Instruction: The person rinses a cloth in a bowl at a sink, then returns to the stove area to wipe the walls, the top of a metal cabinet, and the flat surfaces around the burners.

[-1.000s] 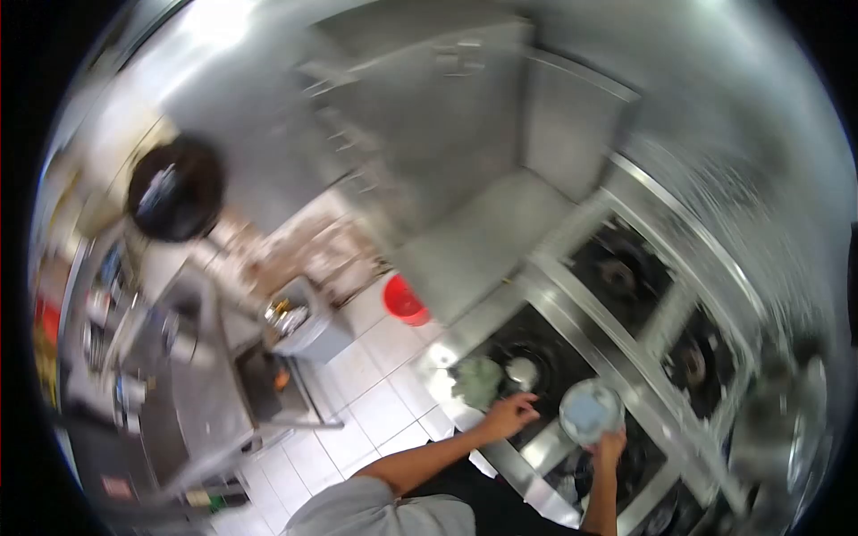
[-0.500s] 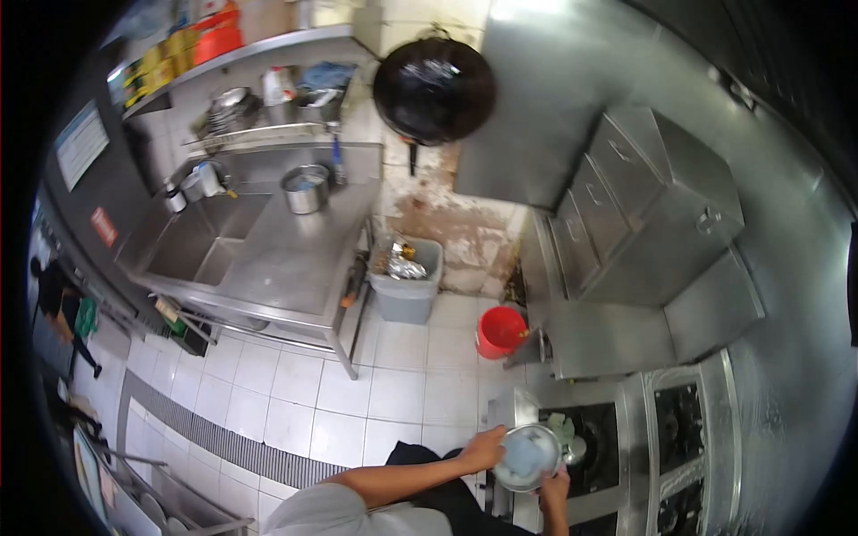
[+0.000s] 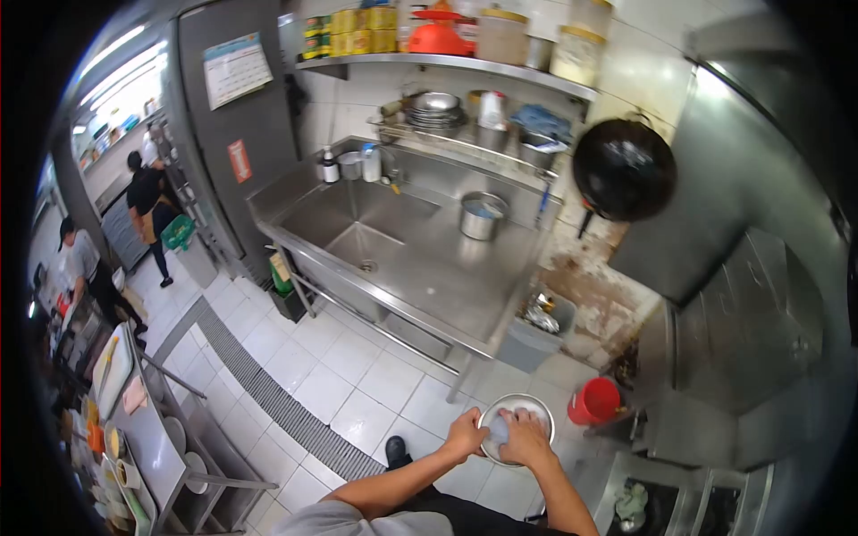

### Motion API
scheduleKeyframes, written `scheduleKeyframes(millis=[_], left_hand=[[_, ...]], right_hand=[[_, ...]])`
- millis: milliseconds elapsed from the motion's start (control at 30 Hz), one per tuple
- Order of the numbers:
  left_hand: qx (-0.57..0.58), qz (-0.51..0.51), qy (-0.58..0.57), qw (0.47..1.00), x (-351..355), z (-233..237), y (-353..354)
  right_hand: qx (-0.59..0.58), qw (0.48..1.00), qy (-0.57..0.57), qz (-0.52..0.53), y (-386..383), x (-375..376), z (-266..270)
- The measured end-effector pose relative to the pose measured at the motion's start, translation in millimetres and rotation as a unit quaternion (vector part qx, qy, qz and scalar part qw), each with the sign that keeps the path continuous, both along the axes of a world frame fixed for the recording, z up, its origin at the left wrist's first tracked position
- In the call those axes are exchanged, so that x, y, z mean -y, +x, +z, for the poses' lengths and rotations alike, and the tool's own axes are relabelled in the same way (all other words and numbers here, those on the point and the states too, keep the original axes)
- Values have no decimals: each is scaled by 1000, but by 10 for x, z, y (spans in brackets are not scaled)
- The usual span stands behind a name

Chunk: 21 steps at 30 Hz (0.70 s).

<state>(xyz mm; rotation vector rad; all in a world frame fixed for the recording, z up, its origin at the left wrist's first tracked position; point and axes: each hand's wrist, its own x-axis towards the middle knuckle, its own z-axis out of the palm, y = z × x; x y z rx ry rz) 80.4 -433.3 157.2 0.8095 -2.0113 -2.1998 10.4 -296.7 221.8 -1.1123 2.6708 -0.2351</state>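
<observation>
A round metal bowl with something pale inside hangs over the tiled floor, in front of my body. My left hand is closed on the bowl's left rim. My right hand reaches over the bowl's near side, its fingers spread inside on the pale contents. Whether these contents are cloth or liquid cannot be made out. Right of the bowl, a pale green cloth lies on the stove.
Ahead stands a steel sink counter with a metal pot. A grey bin and red bucket stand on the floor. A black wok hangs on the wall. Two people are at the left.
The view has swung left toward the sink. The bowl has moved from beside the stove to over the floor. My right hand has gone from the bowl's rim to its inside.
</observation>
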Motion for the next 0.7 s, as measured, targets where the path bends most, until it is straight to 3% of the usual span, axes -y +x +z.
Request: scheduleKeyframes(millis=[100,233,300,367,400,500,567,633,700], left_hand=[[-22,59,50,997,582,-110,57],[-5,105,17,994,1474,-77,68],[-9,132,20,991,1932,-40,83],[5,156,-1,988,2408,-58,50],[4,169,1,986,2632,-24,26],[-9,208,-13,978,3213,53,-58],[-38,260,4,965,3573,82,-128],[-39,290,0,956,3911,122,-233],[-39,316,0,948,4214,109,-383]], right_hand=[[19,996,77,30,-105,794,-56],[62,995,73,-3,-202,1904,-145],[52,996,66,41,-274,2411,-312],[-20,996,-12,81,-381,2873,-433],[26,994,-8,110,-447,3133,-367],[12,989,-17,144,-636,3790,-402],[11,983,-40,180,-802,4194,-464],[51,968,-134,206,-882,4570,-316],[71,964,-118,228,-1107,4916,-369]])
